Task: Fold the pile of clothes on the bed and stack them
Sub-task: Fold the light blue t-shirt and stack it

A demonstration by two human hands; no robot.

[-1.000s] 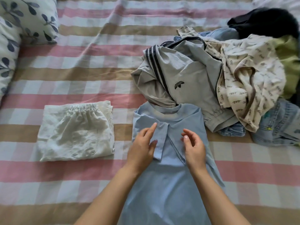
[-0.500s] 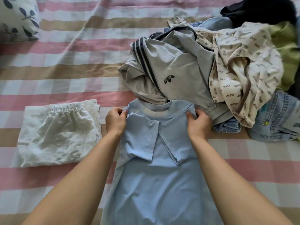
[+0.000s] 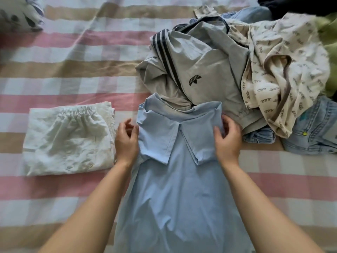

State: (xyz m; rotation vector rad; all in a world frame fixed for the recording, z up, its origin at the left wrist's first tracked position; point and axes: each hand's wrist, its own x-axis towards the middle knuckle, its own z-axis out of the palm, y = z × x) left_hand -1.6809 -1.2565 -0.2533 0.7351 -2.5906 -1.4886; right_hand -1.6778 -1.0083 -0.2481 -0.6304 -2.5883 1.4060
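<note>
Our right hand (image 3: 227, 137) pinches the shoulder edge of the light blue shirt (image 3: 179, 189), fingers curled into the cloth, while our left hand (image 3: 125, 141) sits loosely curled just beside the shirt's other shoulder, fingers parted and gripping nothing. The shirt lies flat on the checked bedsheet (image 3: 73, 57), both sleeves already folded in across its chest, its body running back toward us between our forearms. Left of the shirt rests the folded white garment (image 3: 68, 140), just beside it. Beyond the shirt's collar, touching it, the unfolded pile (image 3: 237, 70) begins with the grey striped top (image 3: 198, 70) on the near side. The risk we judge is this: lifting the shoulders with only one side gripped could let the tucked sleeves slide open, or the collar could drag the grey top along.
</note>
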